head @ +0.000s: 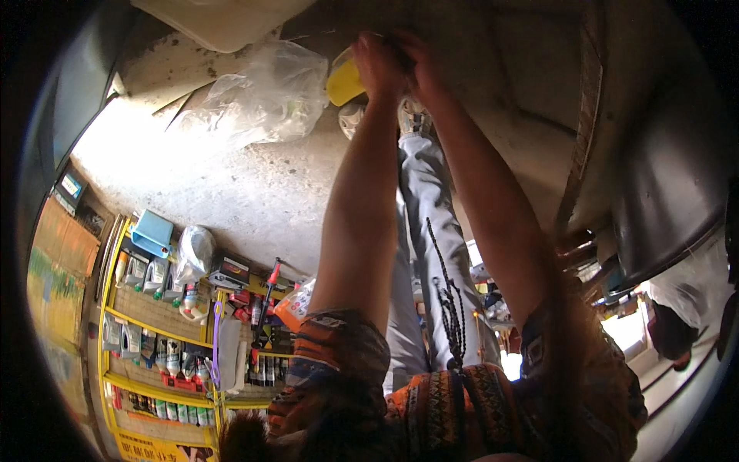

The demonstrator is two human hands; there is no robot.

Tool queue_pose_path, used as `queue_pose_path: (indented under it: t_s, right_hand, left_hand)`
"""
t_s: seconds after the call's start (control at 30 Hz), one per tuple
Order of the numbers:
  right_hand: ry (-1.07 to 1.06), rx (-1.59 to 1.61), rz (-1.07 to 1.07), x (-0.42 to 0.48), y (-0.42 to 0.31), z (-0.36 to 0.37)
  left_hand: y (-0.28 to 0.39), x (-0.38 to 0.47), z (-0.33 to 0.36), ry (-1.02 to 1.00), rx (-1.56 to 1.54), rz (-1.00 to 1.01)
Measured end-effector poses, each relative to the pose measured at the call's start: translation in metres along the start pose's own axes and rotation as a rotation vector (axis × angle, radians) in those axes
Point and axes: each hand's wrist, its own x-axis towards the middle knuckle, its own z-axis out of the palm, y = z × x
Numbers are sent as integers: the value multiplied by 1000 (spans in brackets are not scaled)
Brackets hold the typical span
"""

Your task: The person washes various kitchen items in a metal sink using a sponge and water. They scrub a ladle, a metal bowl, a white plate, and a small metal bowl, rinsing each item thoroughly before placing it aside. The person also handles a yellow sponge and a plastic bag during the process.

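Both arms reach out to the top of the head view. My left hand point(380, 66) is at the rim of a clear container point(345, 81) with yellow in or on it, its fingers curled beside it. Close against it is my right hand point(420, 66), bent around something dark that the shadow hides. Whether either hand grips the container or the dark thing cannot be made out. Below the hands are the shoes point(414, 115) on the floor.
A crumpled clear plastic bag point(277, 98) lies left of the hands, near a pale panel or container point(225, 23). Yellow shelving point(156, 329) with bottles stands at lower left, a light blue bin point(152, 233) on top. A large dark curved object point(670, 190) is at right.
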Motion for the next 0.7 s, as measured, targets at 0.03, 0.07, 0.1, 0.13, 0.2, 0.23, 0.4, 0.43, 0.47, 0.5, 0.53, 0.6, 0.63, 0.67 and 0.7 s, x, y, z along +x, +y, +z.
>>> queue_pose_path:
  t_s: [0.03,0.07,0.1,0.13,0.2,0.23,0.4,0.43,0.47,0.5,0.53,0.6,0.63,0.67,0.7]
  right_hand:
    - [9,41,17,1,-1,5]
    - [18,83,33,0,-3,10]
    - [34,118,52,-4,-6,12]
    - [60,101,75,-9,-12,18]
    - [114,73,118,-16,-18,27]
    - [90,73,103,-15,-15,22]
    - [88,104,35,-9,-14,19]
    - [92,66,48,-10,-15,21]
    - [95,28,63,-10,-15,23]
    - [99,-3,77,-12,-14,27]
    - [78,-13,29,-8,-6,19]
    - [32,-42,-66,0,0,9]
    - [0,-132,-161,-2,2,10]
    - [-32,-222,-257,-5,2,10]
    - [-37,-232,-243,-5,-3,10]
  left_hand:
    - [-2,-2,4,23,60,72]
    - [-6,1,6,44,119,145]
    - [-7,2,5,42,120,128]
    - [-6,0,4,39,117,107]
    - [-10,1,3,29,132,108]
    - [-12,0,6,52,139,148]
    - [5,6,-5,-92,187,108]
    - [0,4,-8,-49,123,145]
    - [-7,2,-11,-5,59,182]
    - [-12,-1,-15,37,0,222]
    - [-8,-5,-20,32,41,221]
    - [0,-12,-23,27,115,212]
    - [0,-13,-25,42,154,201]
    - [1,-12,-26,55,193,190]
    - [4,-15,-25,75,221,169]
